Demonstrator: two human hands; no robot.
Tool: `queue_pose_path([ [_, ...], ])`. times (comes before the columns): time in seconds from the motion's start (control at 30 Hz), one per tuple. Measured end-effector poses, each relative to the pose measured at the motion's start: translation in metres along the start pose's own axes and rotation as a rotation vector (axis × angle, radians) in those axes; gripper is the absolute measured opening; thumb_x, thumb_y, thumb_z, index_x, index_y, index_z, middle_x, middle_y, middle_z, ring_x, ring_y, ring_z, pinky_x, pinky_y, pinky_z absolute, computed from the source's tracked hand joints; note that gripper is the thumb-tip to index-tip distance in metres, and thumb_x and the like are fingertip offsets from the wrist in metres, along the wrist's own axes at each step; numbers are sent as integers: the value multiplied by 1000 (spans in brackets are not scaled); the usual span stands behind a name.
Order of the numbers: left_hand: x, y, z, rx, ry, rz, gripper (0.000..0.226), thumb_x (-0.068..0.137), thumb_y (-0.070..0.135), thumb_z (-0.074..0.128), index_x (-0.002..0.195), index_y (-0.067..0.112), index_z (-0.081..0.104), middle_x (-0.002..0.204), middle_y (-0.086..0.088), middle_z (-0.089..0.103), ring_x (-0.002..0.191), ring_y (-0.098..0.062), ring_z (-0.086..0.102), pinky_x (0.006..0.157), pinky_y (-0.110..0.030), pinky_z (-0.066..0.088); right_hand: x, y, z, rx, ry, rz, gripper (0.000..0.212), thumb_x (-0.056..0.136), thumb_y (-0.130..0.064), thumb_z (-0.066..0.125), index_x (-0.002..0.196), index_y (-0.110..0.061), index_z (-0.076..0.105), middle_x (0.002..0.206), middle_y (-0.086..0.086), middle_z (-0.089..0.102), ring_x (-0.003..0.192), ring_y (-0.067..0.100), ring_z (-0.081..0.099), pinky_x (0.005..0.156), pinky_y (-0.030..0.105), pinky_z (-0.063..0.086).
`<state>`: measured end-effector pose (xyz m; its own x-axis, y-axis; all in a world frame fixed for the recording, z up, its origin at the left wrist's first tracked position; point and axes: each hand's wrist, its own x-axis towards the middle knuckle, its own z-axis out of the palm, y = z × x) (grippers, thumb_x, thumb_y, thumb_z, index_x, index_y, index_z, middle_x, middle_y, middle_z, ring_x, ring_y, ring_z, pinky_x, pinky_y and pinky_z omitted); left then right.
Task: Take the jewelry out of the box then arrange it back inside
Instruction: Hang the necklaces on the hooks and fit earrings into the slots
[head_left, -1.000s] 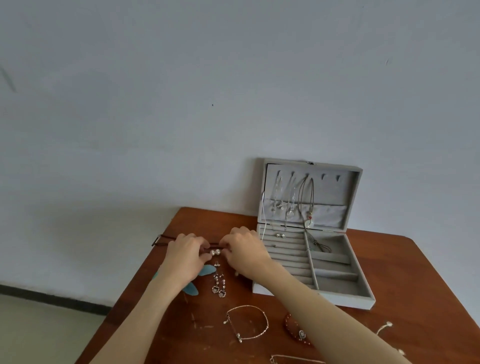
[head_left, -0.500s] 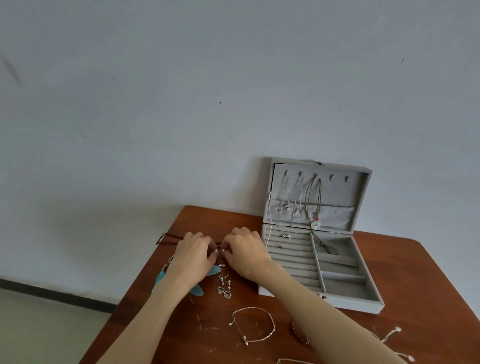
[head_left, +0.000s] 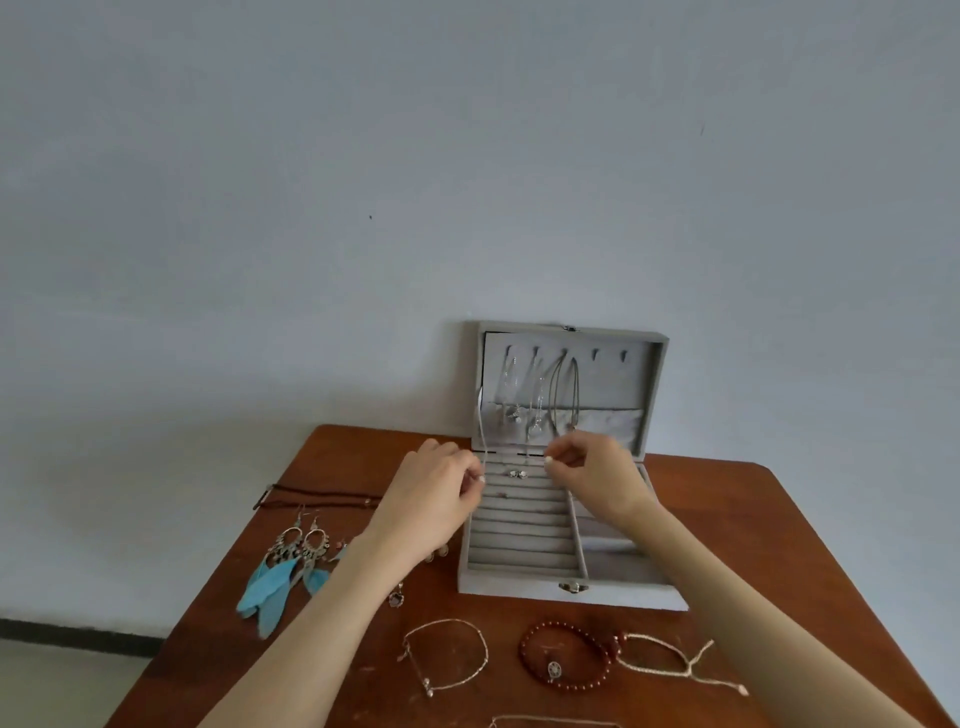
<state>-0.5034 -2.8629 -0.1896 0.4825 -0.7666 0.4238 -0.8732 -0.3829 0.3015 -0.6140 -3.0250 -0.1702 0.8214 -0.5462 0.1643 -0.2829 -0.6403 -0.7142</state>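
Hovering over the back of the open box (head_left: 519, 584), both hands work at its ring rows. The left hand (head_left: 434, 491) has its fingers curled, tips pinched on something small and pale at the box's left edge; it looks like a pearl stud, though it is too small to be sure. The right hand (head_left: 597, 475) pinches a similar pale bead between thumb and forefinger, just above the rear row. My guess is that a pair of studs is going back into the slots, one per hand, so they sit side by side. Another small earring pair (head_left: 518, 473) already sits in a row between the hands.

Both forearms reach in from the near edge of the table (head_left: 779, 519), wrists raised, knuckles up, the fingers pointing down and inward.

Necklaces (head_left: 540, 395) hang from hooks in the upright lid, probably to stay untangled. Much is still out on the table: feather earrings (head_left: 280, 571) and a dark cord (head_left: 317, 501) to the left, a thin bracelet (head_left: 447, 652), a bead bracelet (head_left: 566, 657) and a cord bracelet (head_left: 670, 660) in front of the box.
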Motion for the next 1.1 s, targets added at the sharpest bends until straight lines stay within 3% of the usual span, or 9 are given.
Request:
queue_pose_path([
  [0.13, 28, 23, 23, 144, -9, 76, 23, 93, 30, 47, 109, 21, 61, 109, 5, 59, 104, -12, 48, 86, -27, 31, 10, 19, -12, -112, -7, 35, 18, 87, -13, 60, 103, -10, 68, 98, 6, 69, 89, 12, 61, 84, 20, 48],
  [0.3, 51, 34, 45, 382, -89, 126, 23, 94, 27, 46, 111, 18, 59, 114, -1, 56, 109, -20, 44, 88, -34, 28, 17, 32, -9, -164, -26, 16, 24, 89, -13, 57, 111, -11, 65, 108, 8, 68, 99, 18, 62, 90, 25, 49],
  [0.47, 60, 37, 54, 500, -169, 152, 20, 90, 20, 50, 108, 14, 58, 113, -4, 53, 111, -23, 41, 85, -37, 27, 22, 37, -4, -258, -51, -90, 23, 89, -9, 52, 108, -8, 65, 111, 11, 65, 102, 22, 59, 84, 21, 42],
  [0.6, 63, 39, 55, 505, -187, 159, 22, 87, 16, 52, 108, 13, 59, 112, -5, 53, 112, -24, 40, 85, -37, 26, 26, 39, -1, -280, -74, -111, 22, 89, -8, 52, 107, -4, 65, 112, 15, 62, 103, 27, 57, 89, 29, 44],
  [0.93, 64, 37, 62, 364, -127, 44, 24, 91, 32, 49, 109, 22, 62, 111, 3, 56, 113, -19, 39, 85, -33, 25, 30, 40, 9, -297, -67, -106, 26, 87, -8, 54, 107, -11, 70, 110, 16, 61, 102, 30, 56, 89, 29, 44],
  [1.1, 63, 35, 67, 299, -100, 5, 22, 90, 30, 50, 108, 23, 62, 111, 4, 57, 113, -19, 39, 84, -32, 24, 29, 40, 12, -293, -78, -116, 28, 87, -6, 52, 106, -11, 71, 107, 18, 62, 102, 30, 57, 89, 29, 43],
])
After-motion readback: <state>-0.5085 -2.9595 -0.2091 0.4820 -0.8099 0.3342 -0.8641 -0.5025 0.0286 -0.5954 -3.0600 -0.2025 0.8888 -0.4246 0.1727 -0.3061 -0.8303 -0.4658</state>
